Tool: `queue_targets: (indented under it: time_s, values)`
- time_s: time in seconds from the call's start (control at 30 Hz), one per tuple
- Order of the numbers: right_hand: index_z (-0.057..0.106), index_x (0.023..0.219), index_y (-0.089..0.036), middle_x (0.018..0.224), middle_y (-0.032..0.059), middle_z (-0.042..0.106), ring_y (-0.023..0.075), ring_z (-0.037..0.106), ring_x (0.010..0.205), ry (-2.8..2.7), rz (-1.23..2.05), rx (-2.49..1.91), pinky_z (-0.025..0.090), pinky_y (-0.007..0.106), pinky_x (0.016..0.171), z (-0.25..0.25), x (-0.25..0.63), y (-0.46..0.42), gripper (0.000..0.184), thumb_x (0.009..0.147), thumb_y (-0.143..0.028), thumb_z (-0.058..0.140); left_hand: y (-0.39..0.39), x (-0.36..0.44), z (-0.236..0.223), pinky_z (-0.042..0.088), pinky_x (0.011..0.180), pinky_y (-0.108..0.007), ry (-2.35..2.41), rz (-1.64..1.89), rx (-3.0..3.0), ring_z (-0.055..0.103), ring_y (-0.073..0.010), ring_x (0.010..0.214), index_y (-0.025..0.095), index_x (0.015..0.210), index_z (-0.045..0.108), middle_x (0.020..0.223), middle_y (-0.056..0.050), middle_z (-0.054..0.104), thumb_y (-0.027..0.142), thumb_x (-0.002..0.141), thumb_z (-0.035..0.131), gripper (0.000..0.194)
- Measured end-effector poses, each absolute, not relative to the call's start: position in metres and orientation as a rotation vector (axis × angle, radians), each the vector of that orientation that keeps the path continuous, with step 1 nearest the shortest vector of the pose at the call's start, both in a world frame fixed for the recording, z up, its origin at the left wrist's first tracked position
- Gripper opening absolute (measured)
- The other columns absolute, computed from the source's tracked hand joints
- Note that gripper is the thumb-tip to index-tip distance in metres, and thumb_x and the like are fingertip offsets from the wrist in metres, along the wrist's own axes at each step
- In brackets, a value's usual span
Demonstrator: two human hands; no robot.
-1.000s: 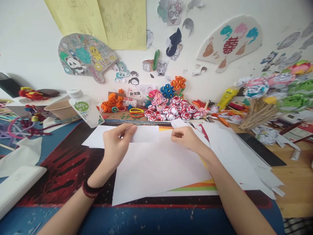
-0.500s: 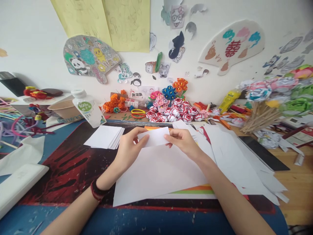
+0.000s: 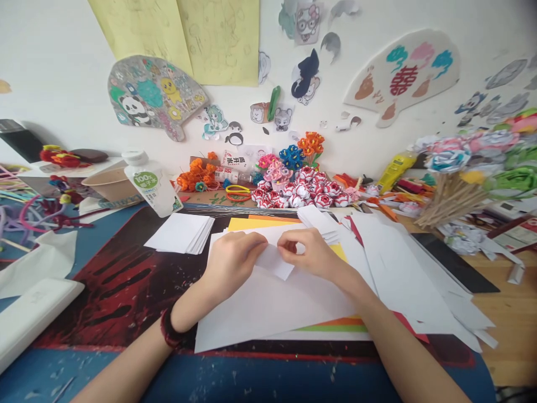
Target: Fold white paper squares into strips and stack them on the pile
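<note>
A small white piece of paper [image 3: 274,263] hangs between my two hands, its lower corner pointing down over a large white sheet [image 3: 268,313]. At its upper left edge, my left hand [image 3: 230,260] pinches it between thumb and fingers. My right hand [image 3: 309,252] is closed in a pinch at the right side of the same piece, the fingertips of both hands close together. Part of the piece is hidden behind the fingers. Orange, yellow and green sheets [image 3: 331,324] show from beneath the large sheet.
Left of my hands lies a stack of small white papers [image 3: 178,232]. More white sheets [image 3: 403,268] spread on the right, near a black flat object [image 3: 455,263]. Behind stand a white bottle [image 3: 153,184], red-and-white flowers [image 3: 302,190] and a bundle of sticks with paper flowers [image 3: 444,201].
My hands have come together on the small paper. It was held flat and level half a second ago; now it is tilted, a corner down, with the fingers closer together.
</note>
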State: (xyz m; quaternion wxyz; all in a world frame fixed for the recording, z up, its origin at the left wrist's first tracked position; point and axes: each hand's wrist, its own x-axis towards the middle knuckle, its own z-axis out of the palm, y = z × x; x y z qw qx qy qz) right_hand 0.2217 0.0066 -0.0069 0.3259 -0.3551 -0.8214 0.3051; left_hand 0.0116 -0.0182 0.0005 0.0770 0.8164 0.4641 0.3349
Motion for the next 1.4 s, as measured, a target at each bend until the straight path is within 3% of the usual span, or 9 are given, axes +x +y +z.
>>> queue_targets:
  time_s: [0.3, 0.47, 0.57, 0.63, 0.77, 0.87, 1.0, 1.1, 1.4]
  values:
    - [0.054, 0.062, -0.017, 0.059, -0.0035, 0.05, 0.0099, 0.046, 0.057, -2.192, 0.793, -1.008, 0.035, 0.023, 0.056, -0.005, 0.229, 0.011, 0.012, 0.072, -0.01, 0.051, -0.024, 0.014, 0.001, 0.037, 0.063, -0.029, 1.404, 1.145, 2.641, 0.055, -0.0144, 0.059, 0.019, 0.084, 0.07, 0.064, -0.002, 0.065, 0.023, 0.093, 0.05, 0.022]
    - [0.052, 0.057, -0.017, 0.054, -0.0039, 0.046, 0.0101, 0.042, 0.054, -2.121, 0.642, -1.237, 0.032, 0.024, 0.053, -0.011, 0.243, 0.024, 0.014, 0.069, -0.011, 0.056, -0.02, -0.003, 0.016, 0.04, 0.063, -0.025, 1.609, 1.487, 2.315, 0.055, -0.0122, 0.061, 0.019, 0.087, 0.07, 0.076, 0.0, 0.071, 0.027, 0.089, 0.056, 0.016]
    - [0.061, 0.07, -0.016, 0.067, 0.0009, 0.059, 0.0127, 0.052, 0.06, -1.989, 0.794, -1.181, 0.041, 0.025, 0.059, -0.01, 0.24, 0.025, 0.012, 0.079, -0.023, 0.058, -0.016, -0.007, 0.021, 0.041, 0.061, -0.024, 1.639, 1.508, 2.062, 0.051, -0.0115, 0.06, 0.02, 0.088, 0.071, 0.08, 0.001, 0.071, 0.034, 0.087, 0.058, 0.018]
    - [0.063, 0.082, -0.016, 0.077, 0.0044, 0.063, 0.0149, 0.059, 0.068, -1.905, 1.011, -1.028, 0.046, 0.027, 0.066, -0.006, 0.233, 0.021, 0.024, 0.088, -0.037, 0.053, -0.014, -0.005, 0.018, 0.042, 0.061, -0.024, 1.583, 1.441, 1.983, 0.052, -0.012, 0.062, 0.021, 0.09, 0.071, 0.084, 0.001, 0.072, 0.036, 0.087, 0.058, 0.021]
    - [0.063, 0.08, -0.015, 0.075, 0.0048, 0.063, 0.0145, 0.06, 0.066, -1.752, 1.198, -0.918, 0.05, 0.027, 0.065, 0.0, 0.222, 0.012, 0.034, 0.084, -0.048, 0.06, -0.014, 0.003, 0.012, 0.044, 0.061, -0.025, 1.5, 1.308, 1.95, 0.057, -0.0139, 0.065, 0.02, 0.092, 0.069, 0.091, -0.001, 0.073, 0.038, 0.089, 0.055, 0.023]
    - [0.061, 0.071, -0.014, 0.064, 0.0023, 0.06, 0.012, 0.056, 0.055, -1.622, 1.239, -0.987, 0.046, 0.024, 0.054, -0.002, 0.222, 0.011, 0.035, 0.077, -0.048, 0.069, -0.016, 0.008, 0.01, 0.045, 0.074, -0.03, 1.532, 1.237, 2.18, 0.062, -0.0187, 0.083, 0.022, 0.105, 0.066, 0.102, -0.003, 0.072, 0.033, 0.089, 0.055, 0.022]
    - [0.056, 0.061, -0.015, 0.054, -0.0007, 0.054, 0.0102, 0.051, 0.05, -1.583, 1.267, -1.012, 0.04, 0.022, 0.048, -0.006, 0.225, 0.013, 0.038, 0.075, -0.047, 0.072, -0.019, 0.015, 0.008, 0.039, 0.087, -0.039, 1.481, 1.106, 2.621, 0.058, -0.0262, 0.105, 0.021, 0.123, 0.056, 0.119, -0.008, 0.066, 0.041, 0.086, 0.061, 0.042]
    - [0.051, 0.057, -0.016, 0.052, -0.0023, 0.05, 0.0093, 0.047, 0.048, -1.596, 1.247, -1.022, 0.036, 0.022, 0.046, -0.008, 0.224, 0.013, 0.042, 0.075, -0.048, 0.071, -0.021, 0.018, 0.005, 0.037, 0.088, -0.041, 1.424, 1.011, 2.745, 0.058, -0.0283, 0.106, 0.019, 0.127, 0.052, 0.12, -0.012, 0.066, 0.051, 0.084, 0.061, 0.054]
    - [0.039, 0.054, -0.017, 0.05, -0.0065, 0.035, 0.0066, 0.031, 0.048, -1.632, 1.211, -0.96, 0.021, 0.024, 0.047, -0.008, 0.224, 0.012, 0.05, 0.077, -0.05, 0.069, -0.019, 0.018, 0.008, 0.043, 0.089, -0.039, 1.264, 0.884, 2.449, 0.064, -0.0241, 0.102, 0.023, 0.126, 0.057, 0.116, -0.007, 0.069, 0.043, 0.085, 0.063, 0.046]
